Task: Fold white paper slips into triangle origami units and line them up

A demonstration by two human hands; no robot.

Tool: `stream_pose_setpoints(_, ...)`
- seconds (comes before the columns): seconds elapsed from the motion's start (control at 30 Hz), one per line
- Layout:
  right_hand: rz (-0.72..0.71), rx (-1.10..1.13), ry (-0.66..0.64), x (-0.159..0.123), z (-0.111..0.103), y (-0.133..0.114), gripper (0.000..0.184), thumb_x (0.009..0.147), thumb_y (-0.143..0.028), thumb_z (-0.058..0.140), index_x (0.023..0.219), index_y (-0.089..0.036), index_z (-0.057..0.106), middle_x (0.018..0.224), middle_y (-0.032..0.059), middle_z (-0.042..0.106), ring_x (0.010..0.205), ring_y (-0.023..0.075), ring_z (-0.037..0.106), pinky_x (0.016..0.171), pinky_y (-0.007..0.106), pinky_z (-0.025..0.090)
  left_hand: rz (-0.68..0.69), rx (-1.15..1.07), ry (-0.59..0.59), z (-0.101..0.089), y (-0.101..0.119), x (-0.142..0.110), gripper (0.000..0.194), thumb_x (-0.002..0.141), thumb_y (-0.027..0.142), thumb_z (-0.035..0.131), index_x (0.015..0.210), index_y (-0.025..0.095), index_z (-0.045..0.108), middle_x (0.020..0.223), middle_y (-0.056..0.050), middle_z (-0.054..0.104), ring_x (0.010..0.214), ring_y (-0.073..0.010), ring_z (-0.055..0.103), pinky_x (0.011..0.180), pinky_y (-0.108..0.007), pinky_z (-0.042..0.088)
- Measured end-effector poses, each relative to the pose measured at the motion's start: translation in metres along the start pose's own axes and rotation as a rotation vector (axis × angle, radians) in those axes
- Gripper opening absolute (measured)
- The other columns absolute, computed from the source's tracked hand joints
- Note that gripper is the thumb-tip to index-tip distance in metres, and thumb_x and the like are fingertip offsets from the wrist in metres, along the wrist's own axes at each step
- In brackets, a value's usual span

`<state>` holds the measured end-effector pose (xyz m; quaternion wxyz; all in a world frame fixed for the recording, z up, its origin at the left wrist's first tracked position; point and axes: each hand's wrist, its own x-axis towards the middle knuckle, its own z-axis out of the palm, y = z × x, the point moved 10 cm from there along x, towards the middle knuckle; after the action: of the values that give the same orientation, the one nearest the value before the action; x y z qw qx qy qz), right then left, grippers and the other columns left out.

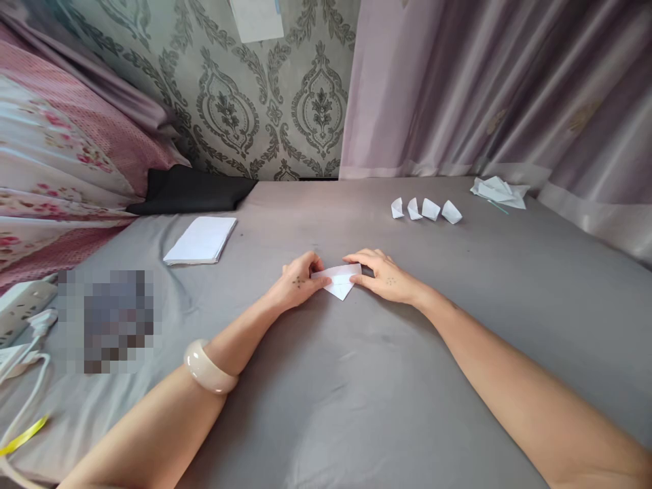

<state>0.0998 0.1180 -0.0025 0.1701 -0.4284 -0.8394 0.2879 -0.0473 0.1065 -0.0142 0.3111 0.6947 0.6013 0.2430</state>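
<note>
A small white folded paper piece (340, 280) lies on the grey sheet (356, 380) in the middle of the view. My left hand (297, 280) pinches its left end with curled fingers. My right hand (383, 276) presses down on its right end, fingers bent over the fold. A pale bangle (208, 369) sits on my left wrist.
Several folded white paper pieces (426, 210) stand in a row at the back right, with crumpled paper scraps (500, 192) beyond them. A stack of white paper (201, 240) lies at the back left beside a black cloth (191, 190). A power strip with cables (23, 309) sits at the left edge.
</note>
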Motion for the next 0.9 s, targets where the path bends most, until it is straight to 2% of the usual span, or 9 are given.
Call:
stream_pose_setpoints(0.07, 0.024, 0.041, 0.007, 0.001, -0.001, 0.003, 0.041, 0.082, -0.033, 0.058, 0.123, -0.029, 0.058, 0.115, 0.0041, 0.061, 0.106, 0.0231, 0.051, 0.097, 0.042, 0.036, 0.050, -0.150, -0.023, 0.002, 0.003, 0.000, 0.018, 0.076, 0.030, 0.063, 0.087, 0.019, 0.053, 0.073, 0.002, 0.054, 0.066, -0.0127, 0.047, 0.065, -0.027, 0.039)
stream_pose_setpoints(0.17, 0.074, 0.230, -0.028, 0.003, 0.002, 0.010, 0.035, 0.078, -0.032, 0.062, 0.111, -0.023, 0.064, 0.098, 0.0037, 0.066, 0.088, 0.0192, 0.057, 0.081, 0.034, 0.044, 0.125, -0.305, -0.045, 0.002, 0.011, -0.002, 0.021, 0.077, 0.032, 0.063, 0.091, 0.018, 0.056, 0.078, 0.001, 0.057, 0.066, -0.0111, 0.047, 0.062, -0.024, 0.038)
stream_pose_setpoints(0.27, 0.108, 0.402, -0.066, 0.002, 0.002, 0.011, 0.023, 0.076, -0.034, 0.063, 0.093, -0.018, 0.068, 0.080, 0.0012, 0.064, 0.073, 0.0153, 0.055, 0.068, 0.028, 0.042, 0.125, -0.308, -0.058, 0.001, 0.015, -0.005, 0.026, 0.079, 0.038, 0.063, 0.096, 0.018, 0.062, 0.086, -0.002, 0.061, 0.070, -0.0120, 0.050, 0.064, -0.025, 0.038)
stream_pose_setpoints(0.37, 0.090, 0.435, -0.037, 0.001, -0.006, 0.005, 0.021, 0.075, -0.035, 0.064, 0.086, -0.018, 0.069, 0.077, 0.0003, 0.064, 0.073, 0.0145, 0.055, 0.068, 0.027, 0.041, 0.118, -0.281, -0.083, 0.002, 0.019, -0.008, 0.031, 0.079, 0.046, 0.063, 0.093, 0.018, 0.066, 0.088, -0.003, 0.064, 0.075, -0.0150, 0.054, 0.065, -0.026, 0.039)
stream_pose_setpoints(0.43, 0.060, 0.401, 0.001, 0.000, -0.011, -0.001, 0.021, 0.076, -0.038, 0.064, 0.086, -0.020, 0.069, 0.079, 0.0001, 0.064, 0.073, 0.0146, 0.055, 0.069, 0.027, 0.041, 0.190, -0.208, -0.028, -0.004, 0.026, -0.009, 0.028, 0.081, 0.045, 0.061, 0.085, 0.018, 0.067, 0.085, -0.004, 0.065, 0.078, -0.0170, 0.056, 0.068, -0.027, 0.040)
stream_pose_setpoints(0.57, -0.103, 0.107, 0.233, -0.005, -0.033, -0.023, 0.015, 0.083, -0.035, 0.060, 0.081, -0.022, 0.067, 0.083, 0.0000, 0.066, 0.078, 0.0153, 0.054, 0.079, 0.031, 0.038, 0.384, 0.163, 0.235, -0.025, 0.045, -0.019, 0.022, 0.090, 0.038, 0.052, 0.085, 0.022, 0.067, 0.088, -0.003, 0.067, 0.085, -0.0177, 0.056, 0.087, -0.035, 0.035)
stream_pose_setpoints(0.63, -0.236, -0.131, 0.339, -0.011, -0.037, -0.040, 0.016, 0.088, -0.030, 0.055, 0.081, -0.022, 0.066, 0.085, 0.0013, 0.067, 0.083, 0.0162, 0.054, 0.088, 0.034, 0.033, 0.454, 0.352, 0.292, -0.027, 0.052, -0.024, 0.024, 0.094, 0.034, 0.045, 0.091, 0.023, 0.066, 0.094, -0.004, 0.069, 0.086, -0.0179, 0.056, 0.090, -0.037, 0.031)
stream_pose_setpoints(0.77, -0.386, -0.568, 0.363, -0.019, -0.019, -0.057, 0.030, 0.095, -0.017, 0.038, 0.087, -0.021, 0.066, 0.089, 0.0049, 0.067, 0.085, 0.0180, 0.050, 0.088, 0.034, 0.029, 0.577, 0.615, 0.251, -0.015, 0.061, -0.030, 0.030, 0.097, 0.026, 0.034, 0.097, 0.022, 0.063, 0.102, -0.007, 0.068, 0.091, -0.0199, 0.054, 0.088, -0.038, 0.029)
stream_pose_setpoints(0.9, -0.412, -0.797, 0.349, -0.021, -0.003, -0.058, 0.039, 0.094, -0.008, 0.030, 0.085, -0.020, 0.066, 0.087, 0.0060, 0.065, 0.080, 0.0188, 0.046, 0.086, 0.034, 0.028, 0.652, 0.785, 0.204, 0.001, 0.064, -0.033, 0.033, 0.096, 0.016, 0.029, 0.094, 0.020, 0.062, 0.095, -0.008, 0.066, 0.088, -0.0204, 0.052, 0.086, -0.038, 0.030)
